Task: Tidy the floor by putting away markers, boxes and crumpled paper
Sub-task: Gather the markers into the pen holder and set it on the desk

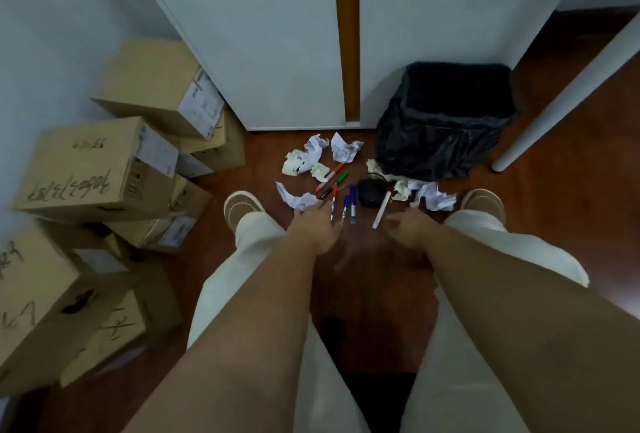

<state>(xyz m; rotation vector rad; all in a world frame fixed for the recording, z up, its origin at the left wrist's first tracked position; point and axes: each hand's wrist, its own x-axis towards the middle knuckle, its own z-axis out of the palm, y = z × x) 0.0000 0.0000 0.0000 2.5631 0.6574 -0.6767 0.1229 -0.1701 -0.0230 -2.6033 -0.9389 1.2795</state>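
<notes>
Dark red-brown wooden floor, seen from above, between two legs in pale trousers and two beige shoes. Straight ahead, a white cabinet with a brown vertical strip between its doors. At right of it, a bin with black liner, standing on the floor. At far right, a white slanted table leg.

At left, against the pale wall, stacked cardboard boxes, several with black handwriting and white labels.

In the middle of the floor, crumpled paper in a few balls near the cabinet, more crumpled pieces just beside the bin. Between them, scattered markers in red, green and blue, a small black round holder and one white marker.

Left hand low above the floor, fingers stretched out, empty, tips at the markers and one paper ball. Right hand near the white marker, fingers curled loosely, grasping nothing as far as visible.
</notes>
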